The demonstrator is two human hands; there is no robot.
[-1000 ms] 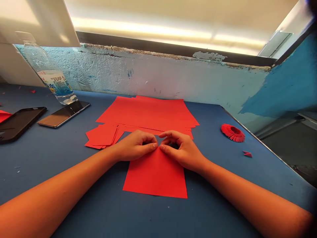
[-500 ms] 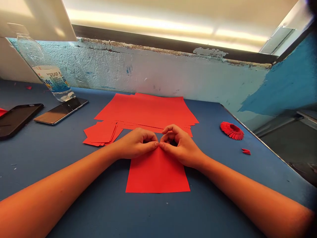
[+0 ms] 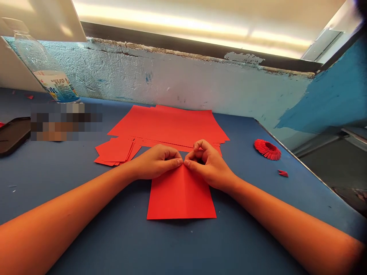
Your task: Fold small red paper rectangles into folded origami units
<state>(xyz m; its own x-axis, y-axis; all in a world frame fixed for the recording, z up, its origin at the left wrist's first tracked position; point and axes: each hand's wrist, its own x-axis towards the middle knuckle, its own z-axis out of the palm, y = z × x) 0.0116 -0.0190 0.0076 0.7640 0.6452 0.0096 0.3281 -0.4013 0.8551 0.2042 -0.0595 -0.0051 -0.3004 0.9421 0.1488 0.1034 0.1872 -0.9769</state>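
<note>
A sheet of red paper (image 3: 182, 198) with a crease down its middle lies in front of me, its near edge slightly raised off the table. My left hand (image 3: 160, 162) pinches its far edge close to the crease between thumb and fingers. Right beside it, my right hand (image 3: 210, 164) pinches the same edge from the other side, its index finger curled up. The two thumb tips almost touch. Both hands hide the upper corners of the sheet.
Beyond my hands lie large red sheets (image 3: 172, 124) and a stack of smaller red pieces (image 3: 114, 150). A ring of folded red paper (image 3: 267, 149) and a small folded piece (image 3: 283, 173) sit at right. At left are a water bottle (image 3: 47, 68) and a dark phone-like object (image 3: 14, 133).
Both hands still pinch the far edge. The sheet's middle crease shows more sharply, and its near edge has narrowed and lifted slightly. The whole view has shifted a little.
</note>
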